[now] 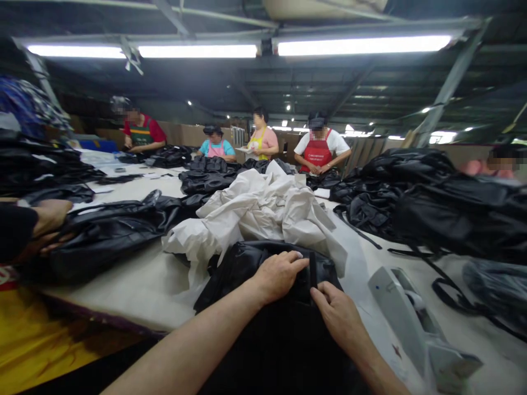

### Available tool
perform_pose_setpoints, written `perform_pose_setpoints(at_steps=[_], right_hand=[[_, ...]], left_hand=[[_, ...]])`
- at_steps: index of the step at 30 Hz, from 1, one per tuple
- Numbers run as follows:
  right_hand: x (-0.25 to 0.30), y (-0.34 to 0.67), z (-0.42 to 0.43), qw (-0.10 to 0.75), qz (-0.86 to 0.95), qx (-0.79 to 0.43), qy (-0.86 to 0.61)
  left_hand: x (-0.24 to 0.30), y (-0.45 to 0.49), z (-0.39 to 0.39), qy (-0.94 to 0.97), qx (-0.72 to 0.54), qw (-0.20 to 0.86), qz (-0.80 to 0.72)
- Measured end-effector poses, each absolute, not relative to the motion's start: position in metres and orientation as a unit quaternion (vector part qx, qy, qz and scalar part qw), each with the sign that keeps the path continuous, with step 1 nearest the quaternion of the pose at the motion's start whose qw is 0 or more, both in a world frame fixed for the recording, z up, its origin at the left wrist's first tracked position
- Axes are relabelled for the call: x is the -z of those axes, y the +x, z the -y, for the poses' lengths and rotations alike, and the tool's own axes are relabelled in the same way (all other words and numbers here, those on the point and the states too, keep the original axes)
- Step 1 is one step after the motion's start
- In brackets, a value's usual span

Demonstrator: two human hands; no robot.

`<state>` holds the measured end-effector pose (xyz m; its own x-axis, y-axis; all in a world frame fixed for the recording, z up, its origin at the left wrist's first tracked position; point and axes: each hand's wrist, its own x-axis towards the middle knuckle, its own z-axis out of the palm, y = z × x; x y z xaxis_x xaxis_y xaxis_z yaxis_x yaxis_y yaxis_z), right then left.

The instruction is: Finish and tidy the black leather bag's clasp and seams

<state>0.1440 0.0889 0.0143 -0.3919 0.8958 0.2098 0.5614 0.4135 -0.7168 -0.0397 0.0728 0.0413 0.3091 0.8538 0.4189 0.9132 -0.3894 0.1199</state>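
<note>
A black bag [245, 264] sits at the near middle of the scene, at the near edge of the pale surface [140, 277], and both hands are at its upper part. The left hand [280, 274] lies over the bag with its fingers bent and close together, their tips reaching right to a narrow black strap [313, 269]; whether they grip it, I cannot tell. The right hand [335, 304] is partly curled, thumb and forefinger near each other at the strap's near end; a firm pinch cannot be made out either.

Just beyond the bag, crumpled white paper [267, 206] is heaped, touching its far side. On the right stands a grey dispenser [405, 312], with dark bags [473, 211] piled farther off and loose straps trailing near them. On the left, another black bag [119, 230] lies flat, and a co-worker's hand [51, 219] in a dark sleeve [16, 230] reaches to it. At the far side, several people in aprons, one red [318, 149], work among more black items
</note>
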Motion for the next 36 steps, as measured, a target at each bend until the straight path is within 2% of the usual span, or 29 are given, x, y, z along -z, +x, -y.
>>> perform_pose_setpoints(at_steps=[4,12,21,25,28,32,36], right_hand=[[0.002,0.153,-0.082,0.304,0.761,-0.324,-0.474],[-0.009,0.147,-0.065,0.174,0.811,-0.34,-0.444],[-0.01,0.134,-0.081,0.174,0.855,-0.262,-0.412],[-0.015,0.128,-0.093,0.179,0.861,-0.181,-0.44],[-0.029,0.116,-0.101,0.132,0.863,-0.097,-0.478],[-0.043,0.099,-0.099,0.088,0.852,0.034,-0.515],[-0.043,0.098,-0.098,0.113,0.869,0.112,-0.467]], left_hand=[[-0.037,-0.041,-0.073,-0.783,0.241,0.044,0.572],[-0.031,-0.041,-0.075,-0.736,0.283,-0.001,0.614],[-0.032,-0.049,-0.079,-0.735,0.305,-0.056,0.603],[-0.039,-0.045,-0.061,-0.718,0.356,-0.074,0.593],[-0.039,-0.034,-0.033,-0.674,0.394,-0.104,0.616],[-0.03,-0.019,-0.01,-0.641,0.342,-0.128,0.675],[-0.02,-0.017,-0.025,-0.607,0.322,-0.176,0.705]])
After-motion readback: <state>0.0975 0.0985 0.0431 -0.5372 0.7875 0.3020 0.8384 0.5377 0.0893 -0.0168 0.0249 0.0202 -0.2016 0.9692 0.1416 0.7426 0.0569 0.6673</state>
